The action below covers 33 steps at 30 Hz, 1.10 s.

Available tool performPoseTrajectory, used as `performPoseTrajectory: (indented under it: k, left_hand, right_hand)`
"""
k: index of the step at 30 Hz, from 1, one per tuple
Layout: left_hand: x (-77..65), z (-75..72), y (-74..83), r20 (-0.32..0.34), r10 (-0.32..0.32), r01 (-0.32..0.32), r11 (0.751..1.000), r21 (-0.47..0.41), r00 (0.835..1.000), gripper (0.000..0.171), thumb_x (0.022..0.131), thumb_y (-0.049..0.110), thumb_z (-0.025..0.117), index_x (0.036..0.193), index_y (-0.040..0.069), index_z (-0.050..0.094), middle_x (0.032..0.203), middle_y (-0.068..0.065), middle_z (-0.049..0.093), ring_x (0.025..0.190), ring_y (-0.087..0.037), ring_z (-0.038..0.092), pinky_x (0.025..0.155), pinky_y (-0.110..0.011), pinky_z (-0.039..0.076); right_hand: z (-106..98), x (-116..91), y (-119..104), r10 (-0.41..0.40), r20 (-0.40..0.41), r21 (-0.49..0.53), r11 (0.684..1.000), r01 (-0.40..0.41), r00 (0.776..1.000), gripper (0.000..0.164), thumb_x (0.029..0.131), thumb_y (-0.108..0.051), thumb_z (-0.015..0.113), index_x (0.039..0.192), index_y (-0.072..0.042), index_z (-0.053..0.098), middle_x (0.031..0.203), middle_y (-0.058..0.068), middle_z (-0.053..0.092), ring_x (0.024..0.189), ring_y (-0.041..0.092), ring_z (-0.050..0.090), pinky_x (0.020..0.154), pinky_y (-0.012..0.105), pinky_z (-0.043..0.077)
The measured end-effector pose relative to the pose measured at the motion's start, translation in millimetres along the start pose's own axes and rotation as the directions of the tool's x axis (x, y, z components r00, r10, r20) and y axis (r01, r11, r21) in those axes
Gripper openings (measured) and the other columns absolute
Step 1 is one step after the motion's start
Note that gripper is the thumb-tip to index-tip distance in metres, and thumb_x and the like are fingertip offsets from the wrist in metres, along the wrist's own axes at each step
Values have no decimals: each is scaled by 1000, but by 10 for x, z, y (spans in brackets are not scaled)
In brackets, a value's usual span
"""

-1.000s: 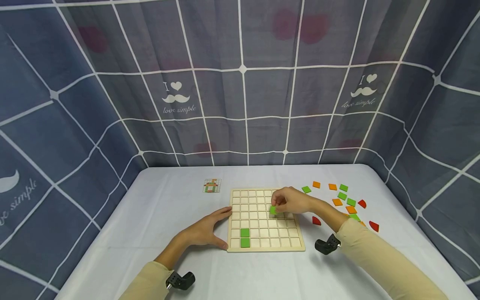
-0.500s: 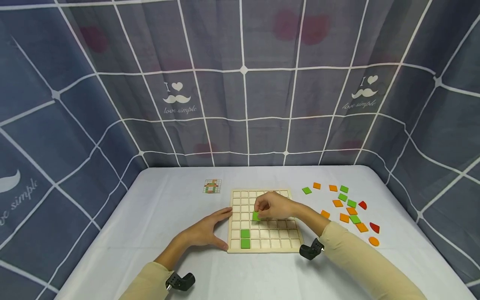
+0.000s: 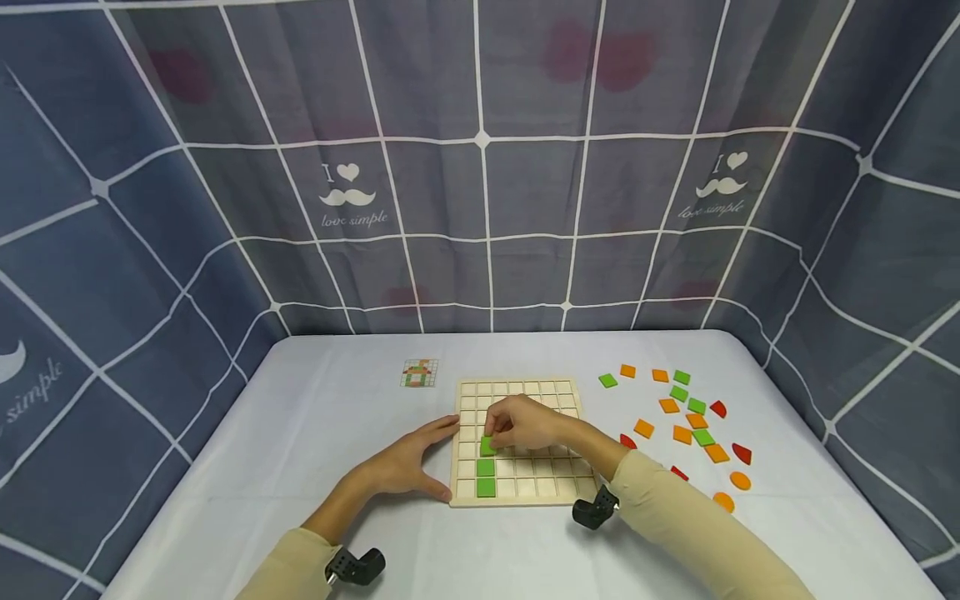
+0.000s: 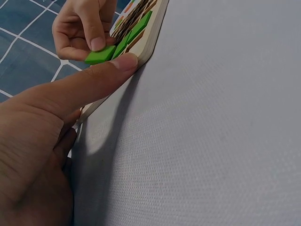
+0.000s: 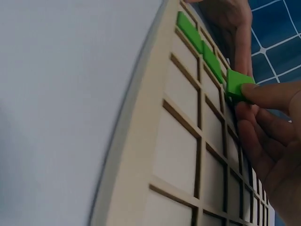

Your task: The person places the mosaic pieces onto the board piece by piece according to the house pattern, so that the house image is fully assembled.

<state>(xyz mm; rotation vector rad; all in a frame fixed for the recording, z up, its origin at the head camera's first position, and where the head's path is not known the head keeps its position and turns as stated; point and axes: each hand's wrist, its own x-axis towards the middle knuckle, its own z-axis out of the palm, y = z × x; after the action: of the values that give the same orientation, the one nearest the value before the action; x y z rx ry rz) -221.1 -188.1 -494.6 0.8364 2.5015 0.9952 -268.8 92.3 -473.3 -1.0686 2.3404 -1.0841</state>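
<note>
The right hand [image 3: 525, 422] pinches a bright green, flat, square tile [image 3: 487, 446] between thumb and fingertips. The tile is plain and evenly coloured, with straight edges and a visible thickness; it tilts over a pale wooden board [image 3: 525, 489] divided into square cells by raised strips. Whether it touches the board cannot be told. Two matching green squares [image 3: 486, 487] lie flat in neighbouring cells, just on the wearer's side of the pinched tile, between the two hands. The left hand [image 3: 408, 461] grasps nothing; its fingers and thumb are spread, touching the board's left edge. Beyond the left hand, a small printed grid card [image 3: 419, 372] lies on the white-covered surface [image 3: 420, 550]. To the right of the right hand are scattered loose orange squares [image 3: 716, 452], green squares, red curved-edged pieces [image 3: 741, 453] and orange discs [image 3: 740, 481].
</note>
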Motion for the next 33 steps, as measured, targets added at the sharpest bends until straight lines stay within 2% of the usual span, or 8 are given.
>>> performPoseTrajectory:
  k: [7,13,18,21,27,33]
  left_hand:
    - [-9,-28,11,-1,2,-2,1000,-10,1000,109,73,39,95,160,9,38,169,1,26,155,-29,20,122,-54,22]
    - [-15,-39,10,-2,-2,2,1000,2,1000,109,73,39,95,161,9,38,169,1,26,154,-29,20,122,-54,22]
    - [-28,-35,-1,-1,-4,4,1000,3,1000,109,72,39,95,161,9,38,169,0,26,155,-29,20,122,-54,22]
    - [-34,-32,-11,-5,-3,3,1000,2,1000,109,73,39,95,161,9,38,169,-1,26,155,-29,20,122,-54,21]
    - [-38,-36,-8,-7,-8,8,1000,-1,1000,109,72,39,95,161,10,38,169,1,26,155,-29,19,122,-53,21]
    - [-26,-18,-2,-1,7,-7,1000,-15,1000,110,72,38,95,161,9,38,169,0,25,154,-30,20,122,-55,22]
  right_hand:
    - [61,66,-10,-4,-31,-55,998,2,1000,6,91,-7,79,90,-10,74,84,-11,71,79,6,67,75,26,57]
    - [60,68,-19,-20,-27,-53,998,19,999,6,89,-6,81,88,-11,78,81,-11,71,75,6,67,70,25,57]
    - [68,67,-17,-63,-55,-171,984,53,996,5,87,-7,83,88,-12,82,83,-14,65,77,3,60,69,23,54]
    - [75,70,-54,-64,-60,-209,977,50,996,5,87,-7,83,89,-11,82,85,-13,65,78,2,60,70,23,54]
    - [89,63,-140,-38,-49,-226,974,26,998,7,89,-5,80,93,-11,80,86,-7,71,77,2,61,73,24,53]
    - [88,15,-73,-53,-42,-227,973,42,998,11,89,-3,79,98,-10,80,89,-6,72,79,2,62,75,24,54]
